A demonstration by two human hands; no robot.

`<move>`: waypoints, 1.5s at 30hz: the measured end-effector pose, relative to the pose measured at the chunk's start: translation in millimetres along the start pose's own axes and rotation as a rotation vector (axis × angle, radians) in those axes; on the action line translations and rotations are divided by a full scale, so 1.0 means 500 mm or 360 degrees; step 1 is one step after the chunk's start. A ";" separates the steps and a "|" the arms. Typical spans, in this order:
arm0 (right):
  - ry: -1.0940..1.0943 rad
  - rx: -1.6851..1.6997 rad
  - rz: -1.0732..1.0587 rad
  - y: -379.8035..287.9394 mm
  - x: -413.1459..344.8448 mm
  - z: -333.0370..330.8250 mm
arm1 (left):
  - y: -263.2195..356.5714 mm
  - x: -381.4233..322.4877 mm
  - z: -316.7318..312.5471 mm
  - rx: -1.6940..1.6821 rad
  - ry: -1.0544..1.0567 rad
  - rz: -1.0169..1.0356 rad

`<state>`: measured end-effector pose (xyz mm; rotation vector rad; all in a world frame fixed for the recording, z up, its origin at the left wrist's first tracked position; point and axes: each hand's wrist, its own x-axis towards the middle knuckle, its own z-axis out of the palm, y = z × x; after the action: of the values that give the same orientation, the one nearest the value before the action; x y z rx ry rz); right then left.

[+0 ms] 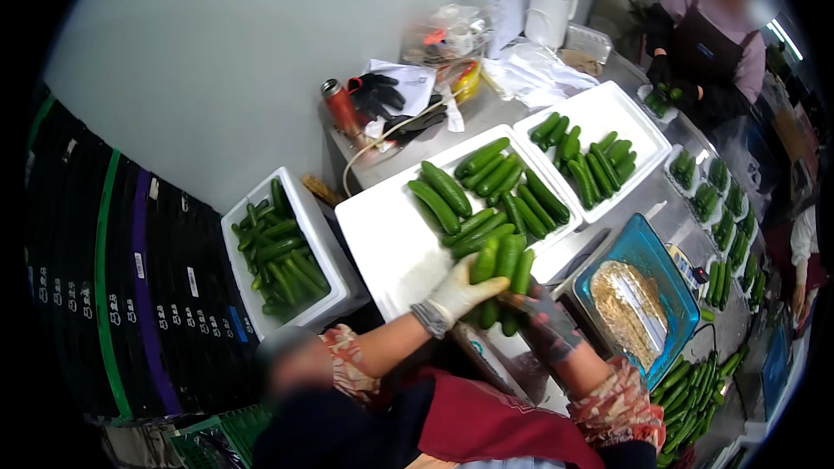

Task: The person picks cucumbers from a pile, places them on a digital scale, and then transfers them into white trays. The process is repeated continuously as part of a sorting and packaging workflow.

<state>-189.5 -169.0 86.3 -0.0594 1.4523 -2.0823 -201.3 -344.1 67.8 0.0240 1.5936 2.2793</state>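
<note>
My left hand (459,293), in a pale glove with a grey cuff, grips a bunch of green cucumbers (508,259) from the left. On the other side my right hand (547,322), in a stained grey glove, holds the same bunch from below. Part of the bunch is hidden by my fingers. Just beyond lies a white foam tray (401,267) with more cucumbers (446,189) in its right part. To the right of my right hand stands a weighing scale with a blue pan (677,280), its middle covered in something brownish.
A second foam tray (635,101) holds cucumbers. A deep foam box (280,176) of cucumbers stands left. Small packed trays (705,200) and a cucumber pile (690,397) lie right. A red flask (340,107) and black gloves (378,94) sit behind. Another person (707,45) works at far right.
</note>
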 end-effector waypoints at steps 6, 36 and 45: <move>-0.0411 0.0874 0.0279 0.126 0.223 0.142 | 0.120 0.034 -0.270 0.0471 -0.0005 -0.0653; -0.0225 -0.0400 -0.0297 0.078 -0.163 0.022 | 0.082 0.097 0.015 0.1904 -0.0301 0.0948; 0.2129 -0.0316 -0.0496 0.316 -0.711 -0.306 | -0.105 -0.045 0.444 0.1539 -0.1925 0.0532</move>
<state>117.6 97.5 -9.8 1.3262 2.4734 -2.2417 -117.5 -133.9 104.8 1.6042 1.7128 0.9088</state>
